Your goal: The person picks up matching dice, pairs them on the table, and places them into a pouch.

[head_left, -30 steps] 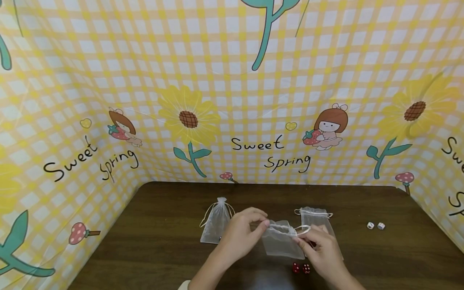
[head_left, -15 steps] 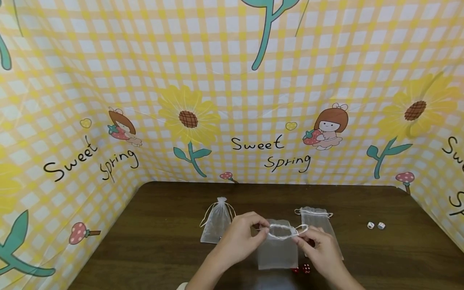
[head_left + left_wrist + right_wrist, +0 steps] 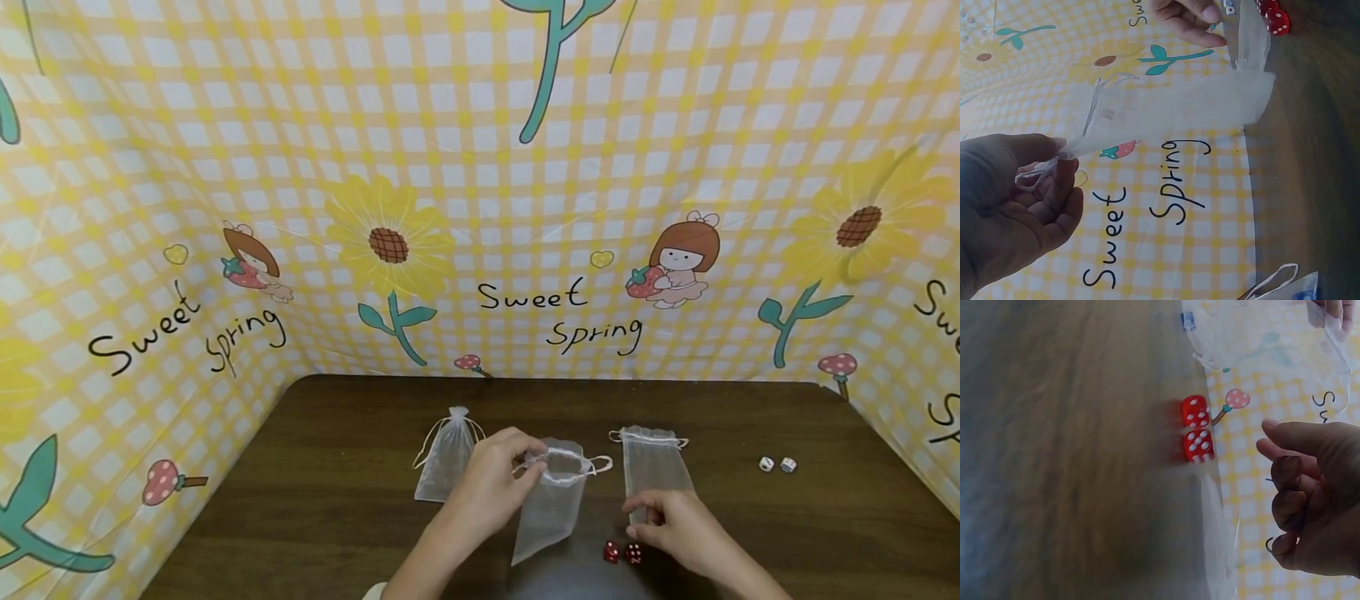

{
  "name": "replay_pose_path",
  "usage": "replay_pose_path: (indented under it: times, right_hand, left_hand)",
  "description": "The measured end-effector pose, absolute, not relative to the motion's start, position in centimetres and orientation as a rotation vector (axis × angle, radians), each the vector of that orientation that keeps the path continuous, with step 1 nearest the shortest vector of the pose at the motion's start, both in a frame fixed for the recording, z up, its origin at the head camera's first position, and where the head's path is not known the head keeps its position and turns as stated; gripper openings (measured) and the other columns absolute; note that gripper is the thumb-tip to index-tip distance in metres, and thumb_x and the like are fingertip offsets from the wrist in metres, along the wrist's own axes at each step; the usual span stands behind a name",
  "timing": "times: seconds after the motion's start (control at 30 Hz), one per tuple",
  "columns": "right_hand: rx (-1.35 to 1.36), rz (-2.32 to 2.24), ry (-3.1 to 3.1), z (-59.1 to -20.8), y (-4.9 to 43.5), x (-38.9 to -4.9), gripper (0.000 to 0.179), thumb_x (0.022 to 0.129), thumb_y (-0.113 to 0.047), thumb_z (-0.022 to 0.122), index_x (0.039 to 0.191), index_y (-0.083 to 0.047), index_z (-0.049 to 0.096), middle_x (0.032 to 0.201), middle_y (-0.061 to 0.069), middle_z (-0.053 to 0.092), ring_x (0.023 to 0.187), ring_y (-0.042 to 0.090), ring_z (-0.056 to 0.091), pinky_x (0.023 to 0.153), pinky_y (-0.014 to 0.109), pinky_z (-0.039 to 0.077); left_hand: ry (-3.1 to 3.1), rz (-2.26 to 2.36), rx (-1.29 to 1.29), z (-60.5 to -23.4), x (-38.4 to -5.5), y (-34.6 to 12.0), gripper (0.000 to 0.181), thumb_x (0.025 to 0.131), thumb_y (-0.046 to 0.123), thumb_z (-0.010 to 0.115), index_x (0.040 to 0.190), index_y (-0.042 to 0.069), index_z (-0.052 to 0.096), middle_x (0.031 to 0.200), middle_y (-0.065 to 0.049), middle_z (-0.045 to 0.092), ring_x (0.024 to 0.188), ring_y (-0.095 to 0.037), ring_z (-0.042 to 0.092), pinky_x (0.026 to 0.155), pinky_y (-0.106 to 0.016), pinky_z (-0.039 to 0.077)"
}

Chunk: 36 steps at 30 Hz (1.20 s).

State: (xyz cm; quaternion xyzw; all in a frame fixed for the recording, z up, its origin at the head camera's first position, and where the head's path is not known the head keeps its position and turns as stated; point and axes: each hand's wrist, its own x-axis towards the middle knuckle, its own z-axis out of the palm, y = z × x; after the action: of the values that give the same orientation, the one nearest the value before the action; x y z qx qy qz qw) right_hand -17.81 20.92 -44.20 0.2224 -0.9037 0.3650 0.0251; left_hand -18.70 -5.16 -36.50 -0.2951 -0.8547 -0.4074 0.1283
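Note:
My left hand (image 3: 491, 479) pinches the drawstring rim of a sheer white organza pouch (image 3: 549, 512). The pouch hangs with its mouth spread and its bottom slanting toward me. In the left wrist view the pinch on the pouch (image 3: 1179, 109) is between thumb and fingers, with string looped beside them. My right hand (image 3: 678, 521) hovers over the near end of another flat pouch (image 3: 648, 458), fingers loosely bent around nothing. Just below its fingertips sit two red dice (image 3: 633, 553), side by side on the table. The right wrist view shows the red dice (image 3: 1198, 445) apart from the hand.
A third organza pouch (image 3: 441, 467), drawn in at the neck, lies left behind my left hand; a bit of blue (image 3: 1305, 296) shows in it. Two white dice (image 3: 777, 464) rest at the right. A yellow checked cloth (image 3: 525, 208) walls the dark wooden table (image 3: 300, 500).
My right hand has let go of the pouch rim and dropped down and right toward the red dice. The left hand keeps the pouch, which now swings left, uncovering both red dice.

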Motion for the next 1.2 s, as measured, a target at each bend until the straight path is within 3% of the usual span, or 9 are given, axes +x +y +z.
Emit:
replay_pose_path:
  times: [0.47,0.83,1.2]
  right_hand:
    - [0.723,0.905,-2.837,-45.9,21.5,-17.4,0.017,0.068,-0.019,0.078,0.080,-0.017,0.066,0.055,-0.021,0.041,0.050,-0.004,0.037,0.048,0.020,0.032]
    - [0.729,0.887,-2.837,-46.4,21.3,-17.2,0.017,0.068,-0.017,0.077,0.072,-0.024,0.063,0.054,-0.021,0.038,0.049,-0.004,0.035,0.047,0.017,0.028]
    - [0.672,0.956,-2.834,-45.5,21.8,-17.4,0.007,0.073,-0.014,0.074,0.078,-0.014,0.069,0.054,-0.018,0.043,0.048,-0.004,0.038,0.044,0.019,0.034]
  left_hand:
    - [-2.411,-1.192,-0.824,-36.7,-18.8,-5.0,0.011,0.079,-0.003,0.069,0.090,0.000,0.068,0.086,0.000,0.062,0.077,-0.008,0.055,0.067,-0.018,0.048]
    - [-2.397,-1.202,-0.811,-36.9,-18.8,-4.8,0.011,0.079,-0.004,0.069,0.089,0.000,0.068,0.085,0.001,0.062,0.077,-0.008,0.055,0.066,-0.018,0.048]
    - [-2.426,-1.192,-0.808,-37.2,-18.8,-4.8,0.009,0.079,-0.001,0.070,0.088,0.001,0.068,0.084,0.002,0.061,0.076,-0.005,0.054,0.065,-0.016,0.047]
